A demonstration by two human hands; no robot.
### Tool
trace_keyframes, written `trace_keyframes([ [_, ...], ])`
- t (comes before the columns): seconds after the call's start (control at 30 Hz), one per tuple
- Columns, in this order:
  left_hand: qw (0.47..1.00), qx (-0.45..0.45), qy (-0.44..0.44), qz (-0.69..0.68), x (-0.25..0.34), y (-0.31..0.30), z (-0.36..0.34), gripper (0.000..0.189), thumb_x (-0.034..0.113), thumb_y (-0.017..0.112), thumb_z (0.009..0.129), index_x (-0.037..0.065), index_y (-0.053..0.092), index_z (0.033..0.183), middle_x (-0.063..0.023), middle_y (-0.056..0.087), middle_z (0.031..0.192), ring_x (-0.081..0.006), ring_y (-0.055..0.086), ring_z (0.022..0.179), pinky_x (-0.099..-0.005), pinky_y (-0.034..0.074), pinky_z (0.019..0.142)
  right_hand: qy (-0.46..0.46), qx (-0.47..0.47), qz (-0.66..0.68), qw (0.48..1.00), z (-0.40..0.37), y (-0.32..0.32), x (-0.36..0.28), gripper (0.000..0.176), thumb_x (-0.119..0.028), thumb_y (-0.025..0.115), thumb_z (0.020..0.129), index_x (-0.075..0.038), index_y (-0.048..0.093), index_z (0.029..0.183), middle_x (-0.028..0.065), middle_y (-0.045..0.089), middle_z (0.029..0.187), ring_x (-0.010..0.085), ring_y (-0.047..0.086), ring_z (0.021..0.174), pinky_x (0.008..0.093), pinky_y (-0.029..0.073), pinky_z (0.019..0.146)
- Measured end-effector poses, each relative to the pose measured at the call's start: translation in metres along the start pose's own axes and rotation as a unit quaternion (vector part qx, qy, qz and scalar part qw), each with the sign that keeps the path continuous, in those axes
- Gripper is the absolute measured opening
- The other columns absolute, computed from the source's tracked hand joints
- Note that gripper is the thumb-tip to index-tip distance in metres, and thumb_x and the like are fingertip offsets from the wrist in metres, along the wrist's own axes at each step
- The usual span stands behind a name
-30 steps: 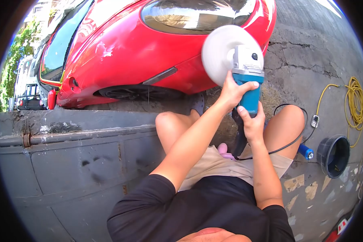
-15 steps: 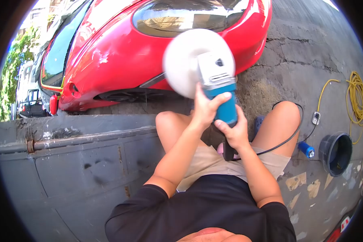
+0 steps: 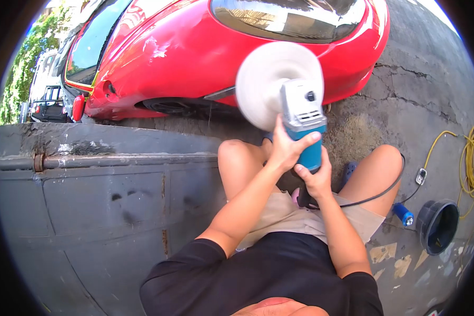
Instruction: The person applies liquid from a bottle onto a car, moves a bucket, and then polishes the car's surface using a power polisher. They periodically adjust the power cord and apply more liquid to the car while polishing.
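A teal and silver polisher (image 3: 312, 150) is held in front of me by both hands. My left hand (image 3: 289, 147) wraps its body just behind the metal head, thumb across the top. Farther back, my right hand (image 3: 318, 176) is closed around the rear of the body, near the dark handle. The round white buffing pad (image 3: 260, 79) looks smeared, as if spinning, and overlaps the red car's (image 3: 195, 68) front corner in this view. A black cord (image 3: 374, 196) runs from the handle over my right leg.
To the left stands a grey metal gate or wall (image 3: 105, 200) with a pipe along it. At right lie a dark bucket (image 3: 438, 226), a blue can-like object (image 3: 403, 214), a cord connector (image 3: 421, 176) and a coiled yellow extension cord (image 3: 471, 163). The concrete (image 3: 405, 89) is cracked.
The view has shifted, so the car, gate and hands sit differently in frame. Both hands keep their hold on the polisher, with its pad still over the car's front corner.
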State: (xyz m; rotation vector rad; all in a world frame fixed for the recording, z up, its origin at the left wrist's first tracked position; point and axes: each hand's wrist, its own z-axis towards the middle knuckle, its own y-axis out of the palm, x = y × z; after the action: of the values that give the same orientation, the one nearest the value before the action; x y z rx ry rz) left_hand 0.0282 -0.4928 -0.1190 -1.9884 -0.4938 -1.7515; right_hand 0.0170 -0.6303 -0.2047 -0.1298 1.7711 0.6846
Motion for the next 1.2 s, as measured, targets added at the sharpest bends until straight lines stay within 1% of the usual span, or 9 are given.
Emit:
trace_keyframes([
  [0.13, 0.997, 0.035, 0.015, -0.070, -0.013, -0.045, -0.022, 0.081, 0.025, 0.096, 0.082, -0.002, 0.049, 0.142, -0.0152, 0.072, 0.122, -0.0217, 0.073, 0.108, -0.0390, 0.061, 0.098, -0.001, -0.060, -0.073, 0.996, -0.001, 0.021, 0.007, 0.103, -0.041, 0.100, 0.072, 0.000, 0.051, 0.154, 0.0187, 0.072, 0.133, 0.0256, 0.071, 0.121, 0.0417, 0.056, 0.106],
  [0.2, 0.994, 0.034, 0.006, -0.099, -0.022, -0.066, -0.030, 0.076, 0.026, 0.092, 0.084, -0.002, 0.051, 0.142, -0.0147, 0.071, 0.123, -0.0209, 0.072, 0.107, -0.0380, 0.061, 0.097, 0.011, -0.085, -0.091, 0.992, -0.002, 0.032, 0.006, 0.105, -0.044, 0.100, 0.073, 0.001, 0.050, 0.154, 0.0178, 0.071, 0.133, 0.0255, 0.069, 0.123, 0.0416, 0.054, 0.108],
  [0.3, 0.995, 0.012, -0.001, -0.102, -0.034, -0.078, -0.030, 0.078, 0.027, 0.092, 0.084, -0.002, 0.050, 0.143, -0.0146, 0.071, 0.123, -0.0211, 0.072, 0.106, -0.0384, 0.061, 0.097, -0.004, -0.069, -0.091, 0.993, -0.005, 0.035, 0.012, 0.104, -0.041, 0.100, 0.073, 0.001, 0.051, 0.153, 0.0199, 0.071, 0.133, 0.0265, 0.071, 0.121, 0.0418, 0.056, 0.107],
  [0.47, 0.995, -0.037, -0.020, -0.090, -0.037, -0.036, -0.013, 0.080, 0.025, 0.093, 0.084, -0.001, 0.048, 0.144, -0.0149, 0.071, 0.124, -0.0222, 0.072, 0.111, -0.0394, 0.061, 0.099, 0.001, 0.016, -0.074, 0.997, -0.010, 0.010, 0.020, 0.104, -0.040, 0.101, 0.071, 0.000, 0.052, 0.153, 0.0191, 0.073, 0.130, 0.0261, 0.072, 0.120, 0.0416, 0.057, 0.105],
  [0.6, 0.992, -0.087, -0.042, -0.085, -0.027, 0.016, 0.009, 0.089, 0.028, 0.099, 0.079, 0.000, 0.047, 0.145, -0.0152, 0.070, 0.128, -0.0229, 0.070, 0.116, -0.0404, 0.058, 0.104, -0.019, 0.092, -0.047, 0.994, -0.006, -0.017, 0.028, 0.095, -0.037, 0.099, 0.077, 0.001, 0.053, 0.151, 0.0139, 0.070, 0.129, 0.0233, 0.069, 0.116, 0.0389, 0.056, 0.103],
  [0.7, 0.990, -0.112, -0.042, -0.080, -0.032, 0.032, 0.022, 0.091, 0.030, 0.100, 0.076, 0.000, 0.046, 0.144, -0.0153, 0.068, 0.132, -0.0229, 0.067, 0.122, -0.0401, 0.055, 0.108, -0.036, 0.110, -0.035, 0.993, -0.003, -0.024, 0.021, 0.091, -0.037, 0.097, 0.080, 0.000, 0.053, 0.150, 0.0123, 0.068, 0.129, 0.0213, 0.068, 0.115, 0.0380, 0.055, 0.103],
  [0.83, 0.994, -0.096, -0.040, -0.027, -0.033, 0.018, 0.017, 0.088, 0.031, 0.099, 0.078, -0.001, 0.047, 0.142, -0.0157, 0.069, 0.130, -0.0228, 0.069, 0.119, -0.0402, 0.056, 0.106, -0.035, 0.090, -0.050, 0.994, -0.005, -0.019, 0.023, 0.091, -0.039, 0.097, 0.079, 0.000, 0.053, 0.149, 0.0123, 0.069, 0.128, 0.0213, 0.068, 0.115, 0.0380, 0.055, 0.102],
  [0.93, 0.993, -0.073, -0.041, -0.079, -0.034, -0.001, 0.004, 0.089, 0.033, 0.099, 0.078, -0.001, 0.048, 0.142, -0.0158, 0.070, 0.127, -0.0228, 0.070, 0.116, -0.0401, 0.057, 0.106, -0.020, 0.065, -0.058, 0.996, -0.010, -0.006, 0.028, 0.093, -0.040, 0.097, 0.078, 0.000, 0.053, 0.150, 0.0136, 0.071, 0.129, 0.0224, 0.069, 0.116, 0.0382, 0.056, 0.103],
  [1.2, 0.995, -0.027, -0.023, -0.093, -0.041, -0.054, -0.021, 0.081, 0.031, 0.092, 0.082, -0.001, 0.051, 0.143, -0.0146, 0.072, 0.124, -0.0220, 0.073, 0.112, -0.0392, 0.061, 0.100, -0.026, 0.004, -0.115, 0.993, -0.010, 0.023, 0.031, 0.098, -0.034, 0.099, 0.072, -0.001, 0.053, 0.152, 0.0199, 0.076, 0.125, 0.0276, 0.075, 0.113, 0.0419, 0.059, 0.102],
])
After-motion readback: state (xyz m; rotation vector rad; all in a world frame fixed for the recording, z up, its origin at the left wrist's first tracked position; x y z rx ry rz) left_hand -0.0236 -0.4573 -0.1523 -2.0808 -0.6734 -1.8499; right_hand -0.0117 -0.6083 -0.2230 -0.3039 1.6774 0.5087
